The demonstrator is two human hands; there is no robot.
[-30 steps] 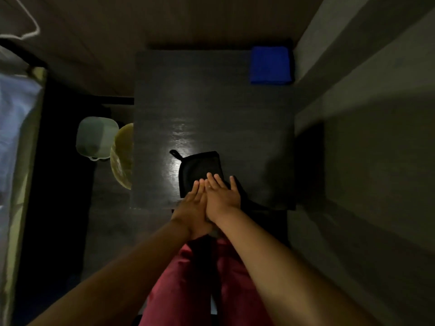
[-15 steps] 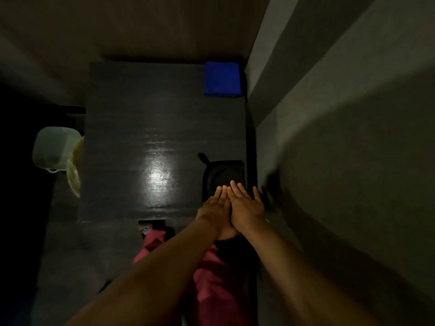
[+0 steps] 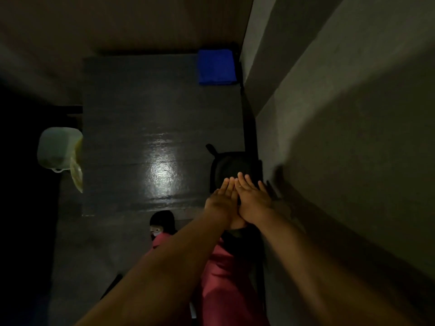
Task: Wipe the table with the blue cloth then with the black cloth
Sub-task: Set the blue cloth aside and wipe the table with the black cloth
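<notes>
Observation: black cloth [image 3: 231,165] now sits at the near right corner of the table [image 3: 141,114]; a second earlier it lies near the middle of the near edge. Both hands travel with it. Left hand [image 3: 221,201] and right hand [image 3: 253,201] lie side by side on its near half. The fingers [image 3: 227,185] are straight and flat, pressing down and gripping nothing.

Blue cloth [image 3: 216,67] is unmoved, folded at the far right corner.

Judgement: the blue pass looks done and the black pass is under way, with the stroke reaching the right edge.

Unclear: light is very poor. The cloth's near half is under the hands. Whether its right side overhangs the table by the wall [image 3: 353,114] cannot be told. The dark rounded object [image 3: 161,222] below the near edge is unidentified.
</notes>
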